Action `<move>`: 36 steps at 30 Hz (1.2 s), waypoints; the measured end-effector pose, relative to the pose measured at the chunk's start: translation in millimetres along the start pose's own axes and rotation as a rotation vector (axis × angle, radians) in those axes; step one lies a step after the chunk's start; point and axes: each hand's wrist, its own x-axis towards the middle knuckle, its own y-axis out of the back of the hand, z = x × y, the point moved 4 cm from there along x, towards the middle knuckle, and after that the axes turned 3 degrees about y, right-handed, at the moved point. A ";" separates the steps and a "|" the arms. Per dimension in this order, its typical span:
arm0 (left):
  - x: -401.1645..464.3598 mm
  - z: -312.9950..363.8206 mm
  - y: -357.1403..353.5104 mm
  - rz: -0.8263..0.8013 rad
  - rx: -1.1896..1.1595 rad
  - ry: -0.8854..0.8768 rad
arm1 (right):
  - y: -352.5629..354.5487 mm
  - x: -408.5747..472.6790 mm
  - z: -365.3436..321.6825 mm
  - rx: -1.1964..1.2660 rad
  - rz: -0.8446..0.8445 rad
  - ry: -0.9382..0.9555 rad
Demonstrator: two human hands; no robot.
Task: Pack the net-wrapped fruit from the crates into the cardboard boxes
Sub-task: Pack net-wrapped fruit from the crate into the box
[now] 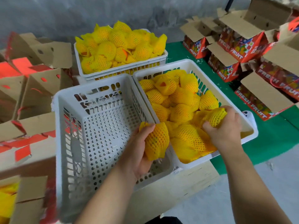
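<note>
My left hand (139, 152) grips a yellow net-wrapped fruit (156, 140) above the near right corner of an empty white crate (64, 110). My right hand (224, 126) closes on another net-wrapped fruit (217, 116) inside the white crate on the right (249, 135), which holds several more wrapped fruits (178, 101). A third white crate (123, 68) behind is heaped with wrapped fruit. Open cardboard boxes (32, 88) stand at the left. One box at the bottom left (32, 196) shows yellow netting inside.
Open red "FRESH FRUIT" boxes (229, 46) stand in rows on a green mat (275, 143) at the right. Grey concrete floor (210, 204) lies near my feet, and a grey wall is behind the crates.
</note>
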 end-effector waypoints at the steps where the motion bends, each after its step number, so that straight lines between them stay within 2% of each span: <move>1: -7.3 5.0 12.2 0.016 0.000 -0.013 | 1.6 -11.0 -19.0 0.058 0.027 0.077; 2: -16.2 10.5 24.7 0.040 -0.005 -0.027 | -0.3 -24.5 -41.1 0.107 0.019 0.147; 4: -36.7 21.4 52.3 0.069 -0.029 -0.077 | -14.6 -62.1 -92.1 0.236 -0.098 0.226; 9: -111.1 55.3 150.5 0.082 -0.072 -0.263 | -95.4 -190.5 -218.8 0.616 -0.579 0.387; 12: -165.9 79.4 244.1 0.259 0.045 -0.349 | -157.4 -267.3 -270.6 0.819 -0.807 0.264; 15: -217.0 91.9 334.1 0.360 0.037 -0.386 | -215.1 -339.2 -315.1 0.825 -0.886 0.095; 19: -259.5 102.8 427.6 0.436 0.119 -0.407 | -273.9 -406.9 -356.6 0.658 -0.818 0.174; 21: -267.0 105.5 457.6 0.467 0.134 -0.321 | -294.2 -426.1 -365.6 0.516 -0.799 0.189; 23: -264.8 104.9 475.1 0.411 0.162 -0.206 | -310.0 -437.9 -367.3 0.492 -0.791 0.119; 25: -260.9 101.0 491.1 0.370 0.104 -0.114 | -321.9 -444.7 -369.2 0.482 -0.797 0.065; 27: -258.2 101.0 507.5 0.387 0.057 -0.078 | -328.6 -442.5 -367.4 0.375 -0.798 0.093; 30: -263.3 110.3 531.1 0.462 0.165 -0.098 | -335.6 -439.3 -365.5 -0.118 -0.921 0.257; 32: -266.2 115.7 543.1 0.510 0.244 -0.154 | -336.5 -439.3 -364.9 -0.382 -1.020 0.277; 36: -263.5 113.3 549.5 0.528 0.275 -0.147 | -330.2 -441.3 -369.7 -0.583 -1.217 0.212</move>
